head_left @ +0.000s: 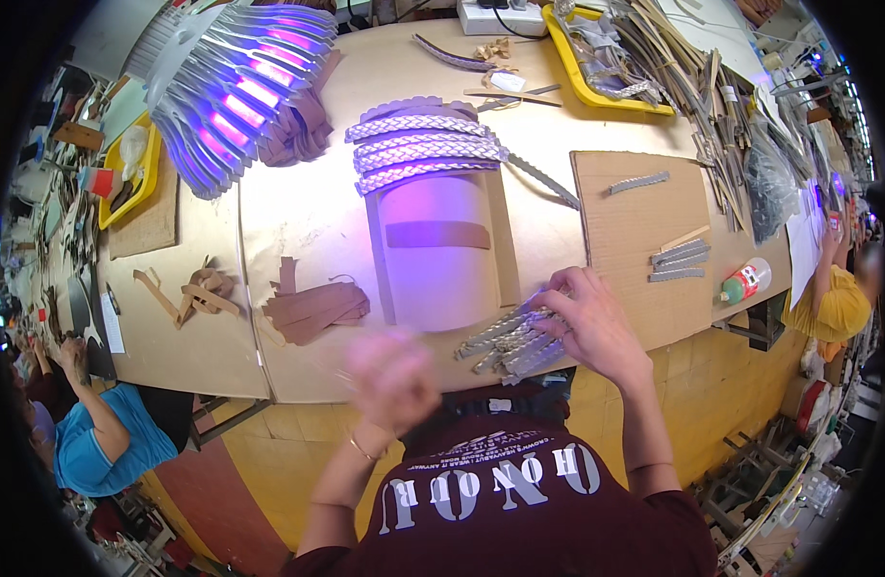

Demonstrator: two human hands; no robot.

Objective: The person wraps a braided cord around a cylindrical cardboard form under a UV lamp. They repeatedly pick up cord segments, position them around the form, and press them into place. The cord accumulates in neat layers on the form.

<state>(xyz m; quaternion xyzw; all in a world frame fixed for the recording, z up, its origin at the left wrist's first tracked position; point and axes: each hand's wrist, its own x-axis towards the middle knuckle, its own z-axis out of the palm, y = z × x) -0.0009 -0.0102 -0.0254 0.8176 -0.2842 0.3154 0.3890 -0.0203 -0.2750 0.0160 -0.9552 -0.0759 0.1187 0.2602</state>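
My right hand [588, 322] is on a pile of silver-grey braided strips [505, 343] at the table's near edge. Its fingers are bent and pressed together on some of the strips. Motion blurs my left hand [396, 380] just off the near edge, left of that pile, and its fingers cannot be made out. In front of me, a curved cream form [433, 279] lies on the table with a flat brown strip [437, 236] across it. Several white-silver braided bands [428, 151] cross its far end.
Brown strips [317, 310] are heaped left of the form. At right, a cardboard sheet [644, 313] bears short grey braids [678, 260]; a bottle [745, 281] lies beside it. A finned lamp [240, 91] glows purple at upper left. A yellow tray [567, 72] stands at the back.
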